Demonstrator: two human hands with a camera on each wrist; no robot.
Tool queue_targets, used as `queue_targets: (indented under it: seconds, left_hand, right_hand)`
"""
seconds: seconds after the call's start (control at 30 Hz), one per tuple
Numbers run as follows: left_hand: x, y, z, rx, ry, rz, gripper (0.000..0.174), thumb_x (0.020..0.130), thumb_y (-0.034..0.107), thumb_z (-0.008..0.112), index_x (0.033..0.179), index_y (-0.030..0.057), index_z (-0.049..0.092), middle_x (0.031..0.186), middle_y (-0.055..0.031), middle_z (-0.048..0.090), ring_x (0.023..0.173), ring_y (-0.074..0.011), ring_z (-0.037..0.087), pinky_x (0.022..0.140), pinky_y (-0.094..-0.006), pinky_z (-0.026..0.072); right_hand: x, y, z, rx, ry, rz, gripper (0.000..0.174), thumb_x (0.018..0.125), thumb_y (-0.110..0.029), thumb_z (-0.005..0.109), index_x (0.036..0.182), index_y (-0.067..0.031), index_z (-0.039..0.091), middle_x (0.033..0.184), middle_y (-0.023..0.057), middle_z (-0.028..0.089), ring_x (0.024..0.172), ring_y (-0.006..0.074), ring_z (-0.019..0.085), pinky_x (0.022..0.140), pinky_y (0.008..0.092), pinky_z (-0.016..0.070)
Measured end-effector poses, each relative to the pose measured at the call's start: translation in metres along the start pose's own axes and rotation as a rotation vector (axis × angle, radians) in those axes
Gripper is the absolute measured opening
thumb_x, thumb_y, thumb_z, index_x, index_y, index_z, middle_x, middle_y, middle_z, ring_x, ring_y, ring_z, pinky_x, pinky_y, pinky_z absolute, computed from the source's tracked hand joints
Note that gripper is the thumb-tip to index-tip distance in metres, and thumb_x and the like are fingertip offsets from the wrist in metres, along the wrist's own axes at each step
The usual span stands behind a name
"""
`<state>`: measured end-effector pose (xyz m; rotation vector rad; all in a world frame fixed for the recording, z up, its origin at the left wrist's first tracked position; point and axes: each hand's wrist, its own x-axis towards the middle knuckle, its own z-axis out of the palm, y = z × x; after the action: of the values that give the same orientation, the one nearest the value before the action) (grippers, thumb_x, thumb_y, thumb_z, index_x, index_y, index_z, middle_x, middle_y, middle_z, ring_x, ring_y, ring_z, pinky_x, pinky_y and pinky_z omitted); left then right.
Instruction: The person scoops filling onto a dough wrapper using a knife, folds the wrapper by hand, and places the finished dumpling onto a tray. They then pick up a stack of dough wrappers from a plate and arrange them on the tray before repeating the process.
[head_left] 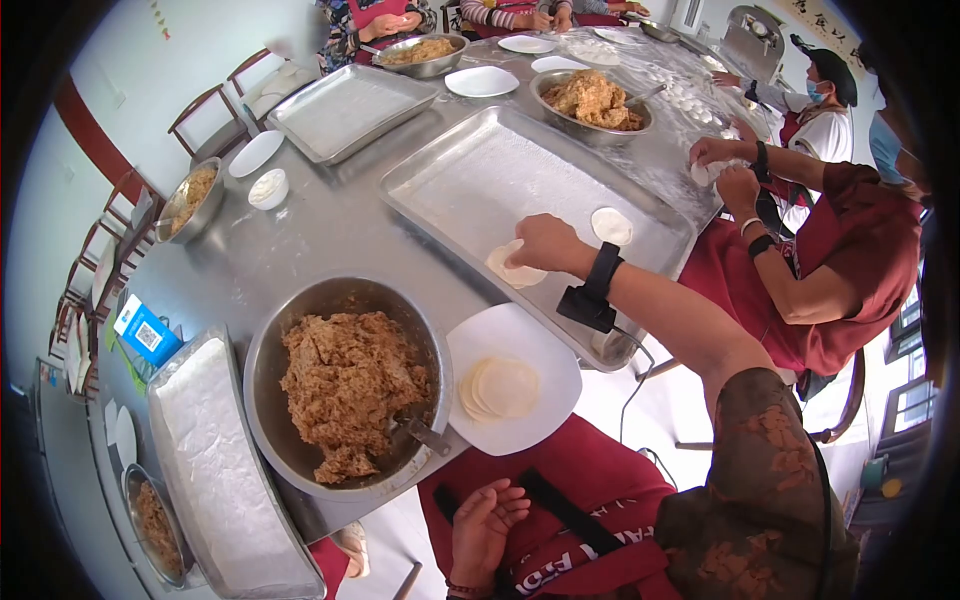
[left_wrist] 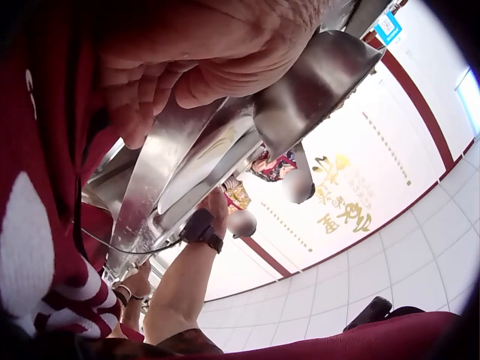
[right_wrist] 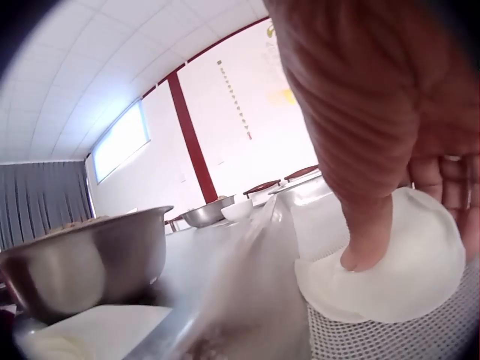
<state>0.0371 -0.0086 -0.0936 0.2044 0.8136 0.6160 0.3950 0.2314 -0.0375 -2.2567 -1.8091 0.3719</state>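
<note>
Head view: your right hand (head_left: 548, 245) is pinching a wrapper (head_left: 503, 268) at the tray (head_left: 450, 165); another wrapper (head_left: 612, 227) is lying apart on it. Your left hand (head_left: 485, 530) is idling empty before the apron (head_left: 585, 480), well apart from the right. A stack (head_left: 505, 388) is sitting on the plate (head_left: 548, 340).

Left wrist view: your left fingers are curving loosely, holding nothing visible.

Right wrist view: your thumb (right_wrist: 367, 244) is pressing the wrapper above mesh (right_wrist: 352, 341). You are probably laying out wrappers; the next move is likely calling for releasing this one flat.
</note>
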Motion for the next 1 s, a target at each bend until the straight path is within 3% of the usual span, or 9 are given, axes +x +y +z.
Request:
queue_targets:
  seconds: [0.2,0.3,0.53,0.7,0.93,1.0]
  left_hand:
    - [-0.001,-0.001,-0.002,0.006,0.017,0.007,0.032,0.101,0.015,0.049,0.123,-0.0079,0.055,0.108,-0.024,0.067,0.094,-0.0325,0.068,0.085,-0.0414,0.0575]
    - [-0.001,-0.002,-0.005,0.007,0.013,0.018,0.032,0.101,0.015,0.049,0.123,-0.0078,0.055,0.108,-0.0239,0.067,0.094,-0.0326,0.068,0.085,-0.0417,0.0572]
    - [0.005,-0.005,-0.017,0.014,-0.012,0.011,0.031,0.099,0.016,0.053,0.121,-0.0058,0.057,0.11,-0.024,0.067,0.096,-0.035,0.068,0.084,-0.0428,0.0574]
    - [0.014,-0.011,-0.039,0.016,-0.019,0.016,0.031,0.099,0.017,0.054,0.12,-0.0057,0.058,0.108,-0.0238,0.068,0.094,-0.0354,0.069,0.083,-0.043,0.0581]
    - [-0.013,-0.006,-0.012,0.059,-0.062,0.065,0.031,0.099,0.015,0.056,0.123,-0.0057,0.058,0.112,-0.0206,0.068,0.101,-0.0293,0.068,0.09,-0.0395,0.0569]
    - [-0.013,-0.007,-0.013,0.05,-0.071,0.046,0.03,0.099,0.014,0.057,0.122,-0.006,0.059,0.111,-0.0205,0.068,0.102,-0.0296,0.068,0.091,-0.0402,0.0563]
  right_hand:
    - [0.005,0.002,0.003,0.032,-0.032,0.004,0.046,0.064,-0.036,0.08,0.092,-0.0006,0.073,0.093,0.0212,0.071,0.091,0.0376,0.069,0.078,0.0448,0.055]
    - [0.009,0.008,0.011,0.04,0.008,-0.098,0.041,0.065,-0.033,0.079,0.089,-0.0003,0.072,0.092,0.0214,0.071,0.09,0.0381,0.069,0.077,0.0461,0.0549]
    - [-0.011,-0.011,0.012,0.081,0.127,-0.025,0.033,0.066,-0.026,0.077,0.087,-0.0018,0.071,0.09,0.022,0.07,0.089,0.0396,0.068,0.076,0.0481,0.0554]
    - [-0.003,-0.003,0.012,0.071,0.041,-0.025,0.035,0.065,-0.028,0.078,0.088,-0.002,0.072,0.092,0.0215,0.071,0.09,0.0387,0.069,0.078,0.0467,0.0561]
    - [-0.016,-0.011,0.012,0.104,0.06,-0.082,0.032,0.07,-0.022,0.071,0.094,-0.0017,0.07,0.097,0.022,0.07,0.094,0.0391,0.068,0.079,0.0477,0.0553]
    - [-0.014,-0.006,0.014,0.155,0.038,-0.044,0.035,0.068,-0.025,0.075,0.095,-0.0019,0.07,0.099,0.0215,0.07,0.094,0.0391,0.068,0.08,0.0468,0.055]
